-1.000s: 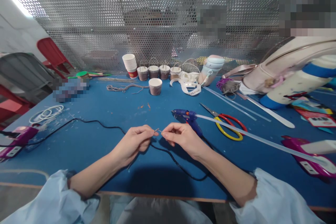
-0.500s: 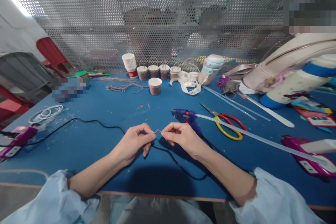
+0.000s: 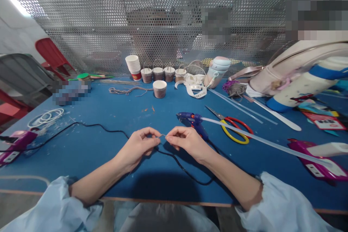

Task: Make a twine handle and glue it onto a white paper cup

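Note:
Between my fingertips runs a short thin piece of cord or wire (image 3: 162,135), too small to tell which. My left hand (image 3: 141,144) pinches one end of it, and my right hand (image 3: 187,142) pinches the other. Both hands are held low over the blue table, close together. Just past my right hand lies a blue glue gun (image 3: 193,119) with a long clear glue stick in its back. A black cable (image 3: 185,168) passes beneath my hands. Farther off stands a small wrapped paper cup (image 3: 159,90), with several handled cups (image 3: 158,74) in a row behind it.
Scissors (image 3: 231,127) with red and yellow handles lie right of the glue gun. Purple power strips (image 3: 17,145) sit at both sides. A stack of paper cups (image 3: 133,67), white ribbon (image 3: 197,90), a tumbler (image 3: 217,70) and grey cord (image 3: 127,90) line the back, before a perforated metal screen (image 3: 108,36).
My left fingers have curled in a little more, and the thin piece between my hands has shifted slightly. Both hands stay in nearly the same place; the view has moved a little.

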Action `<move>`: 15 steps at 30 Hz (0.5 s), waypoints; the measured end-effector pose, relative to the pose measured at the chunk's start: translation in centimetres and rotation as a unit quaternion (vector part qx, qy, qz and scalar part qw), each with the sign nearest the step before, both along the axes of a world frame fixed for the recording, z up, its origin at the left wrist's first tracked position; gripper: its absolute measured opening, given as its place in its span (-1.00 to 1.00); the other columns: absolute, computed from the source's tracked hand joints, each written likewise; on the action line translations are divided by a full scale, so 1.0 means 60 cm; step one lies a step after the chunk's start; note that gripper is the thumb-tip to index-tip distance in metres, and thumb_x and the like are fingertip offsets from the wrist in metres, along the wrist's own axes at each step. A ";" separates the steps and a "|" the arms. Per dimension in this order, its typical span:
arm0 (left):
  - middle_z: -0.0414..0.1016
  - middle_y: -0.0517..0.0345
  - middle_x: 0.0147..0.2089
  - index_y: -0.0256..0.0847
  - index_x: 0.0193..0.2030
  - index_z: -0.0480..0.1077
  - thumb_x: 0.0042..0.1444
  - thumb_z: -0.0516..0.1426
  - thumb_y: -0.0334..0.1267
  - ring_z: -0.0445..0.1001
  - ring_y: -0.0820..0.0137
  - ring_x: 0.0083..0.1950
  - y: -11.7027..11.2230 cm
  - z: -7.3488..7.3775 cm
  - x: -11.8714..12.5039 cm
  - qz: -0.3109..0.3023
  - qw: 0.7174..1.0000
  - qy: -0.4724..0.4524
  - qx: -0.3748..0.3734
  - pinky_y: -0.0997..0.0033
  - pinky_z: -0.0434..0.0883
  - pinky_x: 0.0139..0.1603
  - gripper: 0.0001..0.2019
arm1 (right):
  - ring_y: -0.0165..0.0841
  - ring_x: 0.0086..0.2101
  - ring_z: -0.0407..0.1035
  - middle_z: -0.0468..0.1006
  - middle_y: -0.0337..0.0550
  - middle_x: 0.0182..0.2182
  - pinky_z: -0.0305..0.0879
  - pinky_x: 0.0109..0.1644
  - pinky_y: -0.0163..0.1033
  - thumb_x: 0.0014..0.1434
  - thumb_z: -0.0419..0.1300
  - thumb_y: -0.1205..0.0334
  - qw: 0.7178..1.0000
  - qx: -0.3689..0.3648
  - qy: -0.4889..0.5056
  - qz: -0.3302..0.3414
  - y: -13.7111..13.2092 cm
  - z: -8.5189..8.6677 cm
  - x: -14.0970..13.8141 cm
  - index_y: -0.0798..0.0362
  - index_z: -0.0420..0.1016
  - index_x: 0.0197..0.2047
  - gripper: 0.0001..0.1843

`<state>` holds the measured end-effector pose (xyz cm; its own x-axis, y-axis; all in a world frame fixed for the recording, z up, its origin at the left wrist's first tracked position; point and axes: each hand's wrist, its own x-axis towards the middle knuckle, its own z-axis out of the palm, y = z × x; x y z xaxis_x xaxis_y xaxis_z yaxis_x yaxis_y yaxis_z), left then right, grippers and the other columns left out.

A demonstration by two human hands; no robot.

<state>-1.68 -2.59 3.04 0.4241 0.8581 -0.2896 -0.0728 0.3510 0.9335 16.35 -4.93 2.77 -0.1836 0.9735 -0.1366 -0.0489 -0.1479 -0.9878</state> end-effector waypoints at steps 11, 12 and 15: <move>0.27 0.28 -0.42 -0.31 -0.50 0.42 -0.14 0.34 -0.24 0.13 0.70 -0.65 -0.003 0.002 0.003 0.005 0.999 -0.037 0.003 0.59 0.05 -0.71 -0.78 | -0.52 -0.59 0.18 0.39 -0.32 -0.61 0.07 -0.47 -0.31 -0.06 0.34 0.12 1.000 0.002 -0.001 0.002 0.000 -0.002 0.001 0.11 0.50 -0.45 -0.78; 0.26 0.28 -0.44 -0.31 -0.50 0.41 -0.15 0.34 -0.23 0.16 0.68 -0.64 -0.003 0.001 0.003 0.002 0.999 -0.035 0.006 0.58 0.10 -0.71 -0.77 | -0.52 -0.59 0.18 0.39 -0.33 -0.61 0.06 -0.47 -0.31 -0.06 0.34 0.12 1.000 0.002 0.000 0.003 0.000 -0.002 0.001 0.11 0.50 -0.45 -0.78; 0.26 0.29 -0.51 -0.29 -0.48 0.39 -0.14 0.35 -0.22 0.20 0.63 -0.65 -0.003 -0.001 0.003 -0.007 1.000 -0.029 0.011 0.56 0.17 -0.72 -0.76 | -0.52 -0.60 0.18 0.38 -0.33 -0.62 0.06 -0.48 -0.32 -0.06 0.33 0.12 1.000 0.003 0.000 0.006 0.000 -0.001 0.000 0.11 0.50 -0.45 -0.78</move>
<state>-1.53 -2.76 3.00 0.4511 0.8578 -0.2464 -0.1214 0.3325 0.9352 16.35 -4.95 2.72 -0.1947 0.9720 -0.1315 -0.0477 -0.1433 -0.9885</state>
